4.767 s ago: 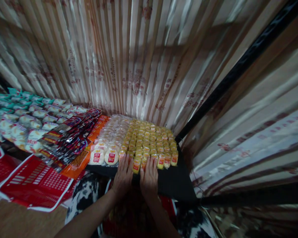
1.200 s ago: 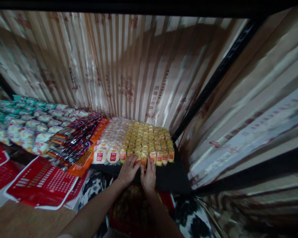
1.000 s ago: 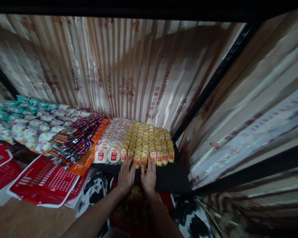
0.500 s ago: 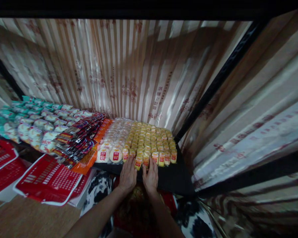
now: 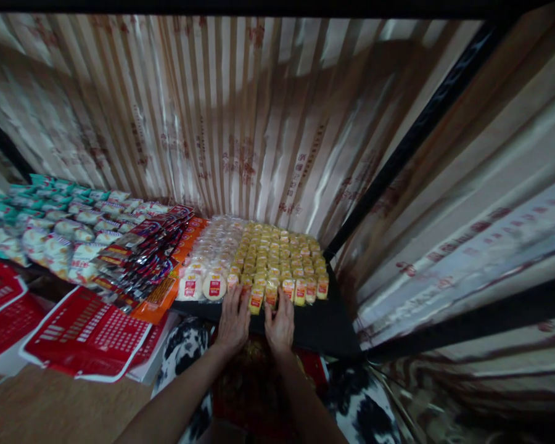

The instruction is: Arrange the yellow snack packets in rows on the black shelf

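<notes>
My left hand [image 5: 234,319] reaches to the front row of small yellow packaged snack cakes [image 5: 300,291]. Its fingers are stretched out and touch the packs near the row's left end, partly covering them. Close on its right, my right hand [image 5: 280,324] has thumb and fingers apart, with the front of one yellow pack [image 5: 271,292] between them. Another yellow pack [image 5: 256,298] stands between the two hands, jutting slightly forward. Left of the yellow rows lie clear-wrapped round white cakes [image 5: 214,287] with red labels.
Dark foil packets [image 5: 141,250] lie on orange packaging [image 5: 160,301] farther left, beside white and teal bags [image 5: 81,216]. Red baskets [image 5: 90,333] stand below the black shelf [image 5: 326,330]. A black post [image 5: 398,148] rises at right before a striped curtain [image 5: 240,111].
The view has tilted slightly downward. My left hand has shifted a little left, away from the jutting yellow pack; my right hand stays at nearly the same packs.
</notes>
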### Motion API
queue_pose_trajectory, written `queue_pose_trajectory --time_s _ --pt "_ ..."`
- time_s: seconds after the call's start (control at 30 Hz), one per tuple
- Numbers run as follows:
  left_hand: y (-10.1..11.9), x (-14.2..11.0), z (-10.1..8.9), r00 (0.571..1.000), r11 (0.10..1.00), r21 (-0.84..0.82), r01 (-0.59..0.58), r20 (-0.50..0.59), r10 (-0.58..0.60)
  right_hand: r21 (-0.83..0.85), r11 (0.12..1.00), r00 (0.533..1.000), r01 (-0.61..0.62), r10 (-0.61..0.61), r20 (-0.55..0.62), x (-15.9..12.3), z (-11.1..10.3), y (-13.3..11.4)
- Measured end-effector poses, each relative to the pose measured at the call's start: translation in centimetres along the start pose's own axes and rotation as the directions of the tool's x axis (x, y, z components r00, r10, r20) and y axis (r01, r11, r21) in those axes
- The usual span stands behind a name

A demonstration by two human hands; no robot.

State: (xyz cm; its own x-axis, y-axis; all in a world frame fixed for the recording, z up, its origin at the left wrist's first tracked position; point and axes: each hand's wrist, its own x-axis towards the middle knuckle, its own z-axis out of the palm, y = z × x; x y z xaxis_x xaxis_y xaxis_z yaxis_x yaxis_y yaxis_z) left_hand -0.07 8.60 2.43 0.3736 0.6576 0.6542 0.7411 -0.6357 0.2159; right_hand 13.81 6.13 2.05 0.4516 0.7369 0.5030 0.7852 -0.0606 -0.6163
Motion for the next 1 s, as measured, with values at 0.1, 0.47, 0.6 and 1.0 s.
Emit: queue_pose_trajectory --time_s 0.1,0.47,0.6,1.0 --pt "0.0 -0.5 0.0 0.992 0.992 -0.008 -0.129 -0.001 0.129 0.005 1.000 1.000 0.007 -0.006 -0.022 0.0 -0.1 0.0" --pt "0.4 -0.9 0.6 0.946 0.947 0.006 -0.322 0.050 0.321 0.060 0.998 0.999 0.013 -0.016 0.050 0.0 -0.3 0.3" --pt "0.8 -0.7 0.0 0.953 0.955 0.020 -0.297 0.078 0.294 0.117 0.992 0.999 0.040 -0.039 -0.013 0.1 -1.3 0.2" --pt "4.6 2.0 1.7 0.904 0.900 -0.128 -0.416 0.043 0.424 0.109 0.991 0.997 -0.072 0.073 -0.003 1.1 -2.1 3.0"
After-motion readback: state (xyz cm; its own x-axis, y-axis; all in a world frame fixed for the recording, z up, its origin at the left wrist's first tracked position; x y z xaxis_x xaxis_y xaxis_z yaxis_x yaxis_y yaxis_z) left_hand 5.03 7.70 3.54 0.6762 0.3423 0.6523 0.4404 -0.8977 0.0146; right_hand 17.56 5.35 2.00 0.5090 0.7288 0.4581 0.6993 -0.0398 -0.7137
